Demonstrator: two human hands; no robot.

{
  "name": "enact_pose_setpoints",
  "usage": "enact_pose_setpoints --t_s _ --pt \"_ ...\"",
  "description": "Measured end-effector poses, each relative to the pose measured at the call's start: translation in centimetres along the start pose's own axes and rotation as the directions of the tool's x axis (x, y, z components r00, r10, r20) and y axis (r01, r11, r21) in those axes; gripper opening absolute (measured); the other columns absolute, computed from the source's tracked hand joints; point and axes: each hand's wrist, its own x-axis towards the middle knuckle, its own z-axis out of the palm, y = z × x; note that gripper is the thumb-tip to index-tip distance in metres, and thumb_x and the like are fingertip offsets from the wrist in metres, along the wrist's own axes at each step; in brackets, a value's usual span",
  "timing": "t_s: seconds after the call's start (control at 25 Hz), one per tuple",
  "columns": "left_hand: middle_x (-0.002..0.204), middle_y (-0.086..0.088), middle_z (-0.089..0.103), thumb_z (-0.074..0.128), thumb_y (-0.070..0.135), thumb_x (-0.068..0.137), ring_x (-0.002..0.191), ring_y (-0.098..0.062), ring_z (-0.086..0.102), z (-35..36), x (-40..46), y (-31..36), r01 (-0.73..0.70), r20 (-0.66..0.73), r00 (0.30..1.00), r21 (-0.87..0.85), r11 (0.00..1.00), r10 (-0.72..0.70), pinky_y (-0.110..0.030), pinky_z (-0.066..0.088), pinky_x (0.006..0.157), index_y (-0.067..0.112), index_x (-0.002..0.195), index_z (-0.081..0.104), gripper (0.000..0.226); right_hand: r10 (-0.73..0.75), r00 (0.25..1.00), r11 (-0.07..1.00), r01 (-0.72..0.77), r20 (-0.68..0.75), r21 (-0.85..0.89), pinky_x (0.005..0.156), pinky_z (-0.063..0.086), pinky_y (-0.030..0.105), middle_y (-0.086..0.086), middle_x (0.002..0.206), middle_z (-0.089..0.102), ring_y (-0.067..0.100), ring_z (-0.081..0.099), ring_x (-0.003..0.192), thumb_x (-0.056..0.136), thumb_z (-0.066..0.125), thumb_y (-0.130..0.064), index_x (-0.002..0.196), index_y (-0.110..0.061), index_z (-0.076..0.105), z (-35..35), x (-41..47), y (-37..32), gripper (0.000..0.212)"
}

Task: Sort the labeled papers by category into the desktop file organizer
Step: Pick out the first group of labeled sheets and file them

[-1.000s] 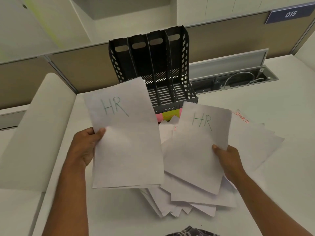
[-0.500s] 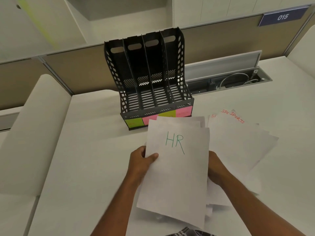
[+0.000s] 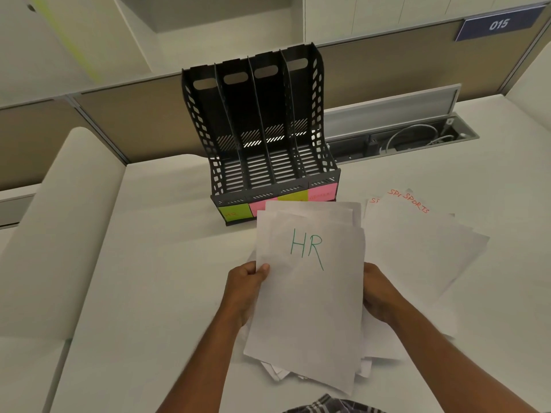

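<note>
Paper marked HR [image 3: 310, 281], a thin stack of loose sheets, is held tilted above the worktop [image 3: 155, 293], just in front of the black file organizer [image 3: 262, 138]. Such sheets are judged light, limp and apt to slide apart, so both side edges are the sound places to hold. The left hand [image 3: 243, 289] pinches the left edge, thumb on the face, fingers behind. The right hand [image 3: 377, 289] meets the right edge, its fingers hidden behind the sheets, so its grip cannot be told. Both forearms reach forward from below. More papers marked SPORTS [image 3: 417, 242] lie fanned on the right.
</note>
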Motion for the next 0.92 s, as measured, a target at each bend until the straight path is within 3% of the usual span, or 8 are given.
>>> enact_pose_setpoints --t_s 0.16,0.28,0.4,0.48,0.6,0.72,0.76,0.92 --pt "0.088 -0.009 0.079 0.074 0.013 0.086 0.085 -0.026 0.075 0.1 0.0 -0.5 0.001 -0.092 0.996 -0.060 0.998 -0.006 -0.036 0.060 0.081 0.010 0.089 0.079 0.006 -0.099 0.988 0.986 0.114 -0.121 0.125 0.070 0.059 0.035 0.010 0.104 0.077 0.024 0.075 0.087 0.099 0.057 -0.017 0.111 -0.016 0.074 0.9 -0.6 -0.9 0.021" --pt "0.086 -0.009 0.079 0.078 0.013 0.083 0.083 -0.024 0.073 0.2 0.1 -1.0 -0.056 -0.189 0.981 -0.088 0.995 0.039 -0.034 0.059 0.080 0.008 0.087 0.078 0.007 -0.183 0.959 0.923 0.243 -0.216 0.297 0.086 0.057 0.040 0.002 0.117 0.075 0.020 0.072 0.105 0.104 0.048 -0.038 0.128 -0.021 0.067 1.0 -1.3 -0.8 0.035" --pt "0.084 -0.006 0.077 0.076 0.018 0.085 0.079 -0.022 0.069 0.2 0.3 -1.3 -0.077 -0.221 0.974 -0.097 0.992 0.054 -0.034 0.057 0.080 0.011 0.081 0.078 0.009 -0.250 0.929 0.942 0.298 -0.271 0.152 0.087 0.058 0.042 0.000 0.110 0.077 0.027 0.072 0.105 0.099 0.061 -0.029 0.120 -0.017 0.072 1.3 -1.7 -0.5 0.026" --pt "0.083 -0.008 0.074 0.072 0.022 0.088 0.077 -0.023 0.065 0.0 0.6 -1.4 -0.083 -0.229 0.972 -0.103 0.991 0.057 -0.038 0.056 0.079 0.011 0.078 0.077 0.016 -0.248 0.910 0.936 0.314 -0.333 0.160 0.094 0.055 0.044 0.003 0.109 0.077 0.032 0.069 0.110 0.093 0.069 -0.017 0.116 -0.012 0.074 0.8 -1.5 0.1 0.024" --pt "0.085 -0.006 0.076 0.068 0.017 0.091 0.080 -0.026 0.066 -0.6 1.0 -1.4 -0.111 -0.199 0.975 -0.072 0.991 0.095 -0.039 0.055 0.082 0.015 0.081 0.077 0.014 -0.263 0.933 0.872 0.339 -0.247 0.352 0.113 0.039 0.052 0.002 0.134 0.067 0.031 0.055 0.132 0.075 0.083 -0.016 0.126 -0.009 0.069 -1.2 -1.2 1.2 0.053" --pt "0.085 -0.002 0.077 0.067 0.010 0.091 0.080 -0.025 0.068 -0.7 0.7 -1.3 -0.159 -0.176 0.973 -0.031 0.987 0.151 -0.041 0.057 0.081 0.019 0.083 0.076 0.015 -0.272 0.937 0.884 0.334 -0.220 0.328 0.114 0.037 0.053 0.002 0.138 0.064 0.029 0.052 0.134 0.062 0.091 -0.041 0.129 -0.011 0.068 -1.8 -1.0 1.2 0.076" --pt "0.087 -0.003 0.078 0.067 0.008 0.091 0.081 -0.025 0.069 -0.7 0.5 -1.4 -0.171 -0.171 0.971 -0.025 0.985 0.164 -0.042 0.058 0.081 0.019 0.086 0.076 0.015 -0.265 0.934 0.896 0.330 -0.237 0.297 0.112 0.041 0.054 0.003 0.134 0.066 0.030 0.056 0.130 0.065 0.089 -0.043 0.131 -0.013 0.067 -1.5 -0.9 0.8 0.075" --pt "0.095 -0.006 0.078 0.068 0.007 0.090 0.088 -0.026 0.072 -0.4 -0.2 -1.7 -0.210 -0.118 0.972 -0.047 0.977 0.204 -0.044 0.058 0.086 0.018 0.097 0.077 0.016 -0.201 0.922 0.945 0.272 -0.330 0.184 0.093 0.057 0.047 0.002 0.116 0.075 0.026 0.071 0.108 0.092 0.071 -0.024 0.124 -0.016 0.070 0.1 -0.1 -1.0 0.033"
